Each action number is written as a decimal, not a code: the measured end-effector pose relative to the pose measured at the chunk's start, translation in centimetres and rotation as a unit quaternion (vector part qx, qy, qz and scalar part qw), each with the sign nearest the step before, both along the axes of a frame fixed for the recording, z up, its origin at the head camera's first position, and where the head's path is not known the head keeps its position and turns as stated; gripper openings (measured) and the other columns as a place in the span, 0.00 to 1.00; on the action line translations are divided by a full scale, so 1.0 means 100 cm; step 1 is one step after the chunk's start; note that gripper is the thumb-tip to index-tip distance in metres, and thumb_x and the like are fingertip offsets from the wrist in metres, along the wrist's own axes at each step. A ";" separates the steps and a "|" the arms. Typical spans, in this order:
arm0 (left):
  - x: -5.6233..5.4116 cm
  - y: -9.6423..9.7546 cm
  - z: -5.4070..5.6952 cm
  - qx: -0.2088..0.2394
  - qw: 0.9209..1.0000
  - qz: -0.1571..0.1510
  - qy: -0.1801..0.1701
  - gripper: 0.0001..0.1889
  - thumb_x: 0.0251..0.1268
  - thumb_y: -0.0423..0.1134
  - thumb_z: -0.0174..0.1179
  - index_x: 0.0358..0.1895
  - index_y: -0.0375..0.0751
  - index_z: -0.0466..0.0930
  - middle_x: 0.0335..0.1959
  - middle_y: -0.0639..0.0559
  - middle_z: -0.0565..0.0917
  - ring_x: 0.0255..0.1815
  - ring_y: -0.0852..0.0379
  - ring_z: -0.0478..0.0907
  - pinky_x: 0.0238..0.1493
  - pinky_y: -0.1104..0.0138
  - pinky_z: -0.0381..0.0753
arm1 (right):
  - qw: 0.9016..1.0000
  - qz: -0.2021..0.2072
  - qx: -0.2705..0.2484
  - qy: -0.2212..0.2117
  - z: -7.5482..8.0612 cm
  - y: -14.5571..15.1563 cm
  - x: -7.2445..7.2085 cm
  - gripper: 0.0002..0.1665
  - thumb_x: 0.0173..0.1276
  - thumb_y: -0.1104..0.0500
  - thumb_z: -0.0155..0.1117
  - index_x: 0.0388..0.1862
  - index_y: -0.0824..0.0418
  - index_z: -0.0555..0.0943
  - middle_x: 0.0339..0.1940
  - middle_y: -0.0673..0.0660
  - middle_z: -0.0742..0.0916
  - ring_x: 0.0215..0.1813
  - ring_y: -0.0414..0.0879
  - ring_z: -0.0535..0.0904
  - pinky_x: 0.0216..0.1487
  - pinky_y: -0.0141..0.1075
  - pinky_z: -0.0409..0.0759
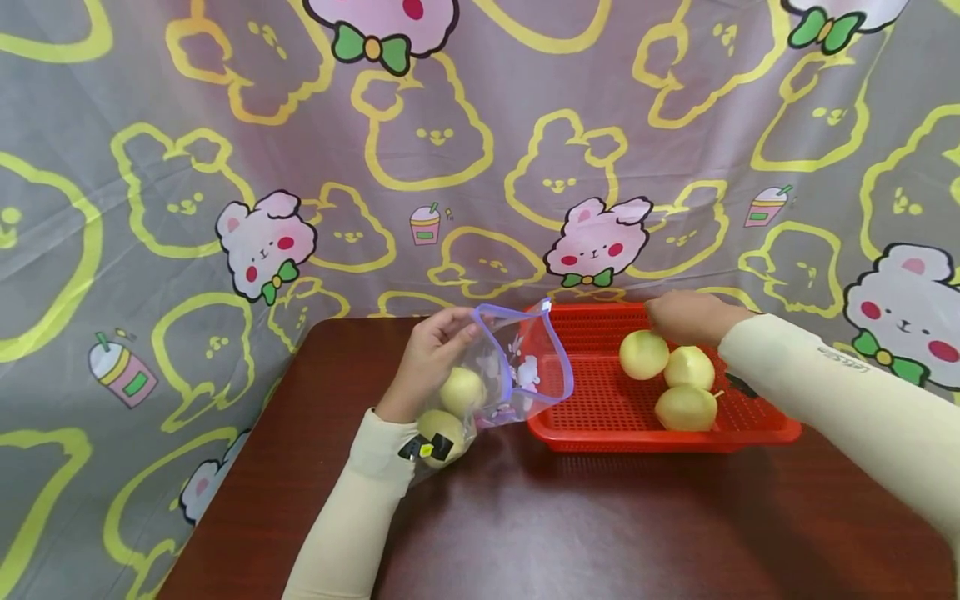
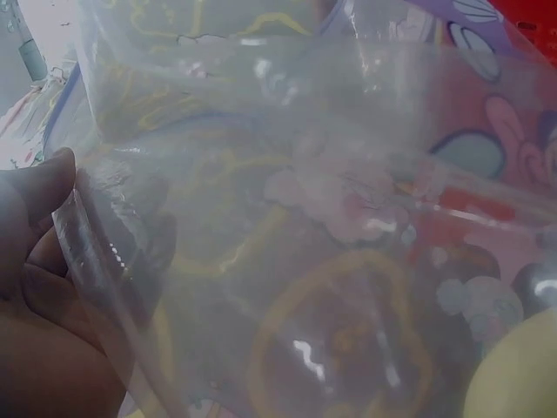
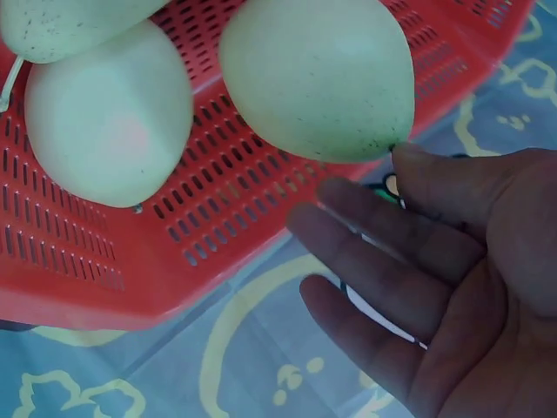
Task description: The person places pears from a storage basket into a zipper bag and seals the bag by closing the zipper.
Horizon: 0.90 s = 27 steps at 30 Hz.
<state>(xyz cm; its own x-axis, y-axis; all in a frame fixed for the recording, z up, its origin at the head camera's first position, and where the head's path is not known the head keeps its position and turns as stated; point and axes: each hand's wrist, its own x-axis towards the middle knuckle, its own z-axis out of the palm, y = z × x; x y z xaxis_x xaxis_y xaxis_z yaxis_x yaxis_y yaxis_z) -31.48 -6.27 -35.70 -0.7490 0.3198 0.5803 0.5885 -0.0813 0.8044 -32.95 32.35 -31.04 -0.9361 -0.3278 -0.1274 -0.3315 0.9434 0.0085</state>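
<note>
The right sleeve (image 1: pixel 840 400) has small dark letters on it. They look like "Let's Slim", and they run along the arm near the wrist end. The left wrist band (image 1: pixel 448 445) has a yellow tag (image 1: pixel 426 451) with a mark too tiny to read. On the wall cloth (image 1: pixel 487 92), little marks beside the drink cups (image 1: pixel 425 226) are too small to read.
</note>
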 end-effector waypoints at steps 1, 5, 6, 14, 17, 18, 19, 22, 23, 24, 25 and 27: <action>-0.001 0.000 0.000 0.001 1.000 -0.003 0.003 0.11 0.69 0.31 0.59 0.49 0.29 0.80 0.47 0.37 0.84 0.49 0.52 0.82 0.52 0.60 0.79 | 1.000 0.013 -0.005 0.006 0.001 0.001 0.001 0.12 0.64 0.61 0.57 0.20 0.53 0.72 0.17 0.50 0.72 0.22 0.46 0.67 0.27 0.41 0.68; -0.002 -0.001 0.000 0.000 1.000 -0.005 0.009 0.11 0.69 0.33 0.59 0.49 0.30 0.80 0.46 0.39 0.85 0.49 0.50 0.82 0.52 0.59 0.79 | 0.997 0.073 -0.013 0.026 0.007 0.003 0.004 0.14 0.60 0.65 0.61 0.18 0.53 0.71 0.15 0.47 0.70 0.19 0.43 0.64 0.23 0.37 0.65; -0.002 -0.001 -0.001 -0.001 1.000 -0.003 0.009 0.11 0.69 0.33 0.59 0.49 0.30 0.80 0.46 0.40 0.85 0.49 0.50 0.82 0.52 0.59 0.79 | 0.996 0.083 -0.013 0.030 0.007 0.003 0.004 0.15 0.59 0.66 0.61 0.18 0.53 0.70 0.15 0.47 0.69 0.19 0.42 0.63 0.23 0.37 0.64; 0.004 0.000 0.006 -0.008 1.000 0.000 -0.003 0.10 0.68 0.25 0.56 0.49 0.22 0.78 0.47 0.32 0.83 0.50 0.44 0.82 0.51 0.62 0.79 | 0.996 0.077 -0.028 0.022 0.016 -0.001 0.007 0.12 0.66 0.64 0.62 0.23 0.56 0.72 0.18 0.49 0.72 0.22 0.43 0.67 0.27 0.37 0.67; 0.013 0.000 0.015 -0.009 1.000 -0.004 -0.001 0.10 0.68 0.23 0.55 0.49 0.20 0.76 0.47 0.28 0.81 0.50 0.42 0.81 0.52 0.62 0.78 | 0.995 0.085 -0.036 0.030 0.017 -0.004 0.007 0.03 0.66 0.66 0.57 0.34 0.61 0.78 0.18 0.50 0.73 0.22 0.44 0.67 0.28 0.38 0.68; 0.016 0.001 0.017 -0.015 1.000 0.002 0.002 0.10 0.68 0.23 0.56 0.48 0.19 0.76 0.46 0.27 0.81 0.50 0.44 0.82 0.51 0.63 0.79 | 0.995 0.088 -0.039 0.033 0.018 -0.005 0.007 0.07 0.66 0.66 0.55 0.40 0.63 0.79 0.20 0.51 0.76 0.23 0.44 0.70 0.29 0.40 0.71; 0.018 0.000 0.020 -0.023 1.000 0.010 0.007 0.10 0.68 0.23 0.56 0.48 0.20 0.76 0.46 0.28 0.82 0.48 0.46 0.82 0.49 0.64 0.79 | 0.994 0.092 -0.041 0.034 0.019 -0.006 0.007 0.13 0.66 0.66 0.54 0.47 0.65 0.79 0.23 0.53 0.79 0.25 0.45 0.72 0.31 0.41 0.73; 0.021 0.000 0.023 -0.037 0.999 0.022 0.012 0.10 0.68 0.24 0.57 0.48 0.21 0.77 0.45 0.30 0.83 0.47 0.52 0.83 0.47 0.66 0.80 | 0.994 0.097 -0.045 0.038 0.022 -0.008 0.007 0.26 0.67 0.66 0.53 0.65 0.65 0.73 0.40 0.60 0.85 0.36 0.49 0.80 0.42 0.48 0.78; 0.021 0.000 0.024 -0.040 0.999 0.025 0.013 0.10 0.67 0.24 0.57 0.48 0.21 0.77 0.45 0.31 0.83 0.47 0.53 0.83 0.46 0.66 0.80 | 0.994 0.093 -0.045 0.037 0.023 -0.008 0.008 0.26 0.67 0.66 0.53 0.66 0.63 0.72 0.43 0.60 0.85 0.39 0.50 0.80 0.44 0.49 0.77; 0.021 0.000 0.024 -0.040 0.999 0.025 0.013 0.09 0.67 0.24 0.57 0.48 0.21 0.77 0.45 0.31 0.83 0.47 0.54 0.83 0.46 0.66 0.80 | 0.994 0.090 -0.046 0.034 0.025 -0.009 0.008 0.26 0.67 0.65 0.54 0.66 0.62 0.72 0.46 0.60 0.85 0.41 0.51 0.80 0.45 0.51 0.77; 0.021 0.001 0.024 -0.038 0.999 0.022 0.011 0.10 0.67 0.24 0.57 0.48 0.21 0.77 0.45 0.31 0.83 0.47 0.54 0.83 0.47 0.66 0.80 | 0.995 0.086 -0.046 0.032 0.027 -0.010 0.008 0.26 0.68 0.65 0.54 0.66 0.61 0.73 0.47 0.60 0.85 0.43 0.52 0.81 0.47 0.51 0.77; 0.020 0.001 0.024 -0.031 0.999 0.012 0.006 0.10 0.67 0.23 0.56 0.48 0.20 0.77 0.46 0.31 0.83 0.48 0.53 0.83 0.48 0.66 0.80 | 0.996 0.078 -0.045 0.026 0.030 -0.012 0.009 0.24 0.68 0.64 0.54 0.64 0.61 0.75 0.49 0.60 0.85 0.46 0.53 0.81 0.48 0.52 0.77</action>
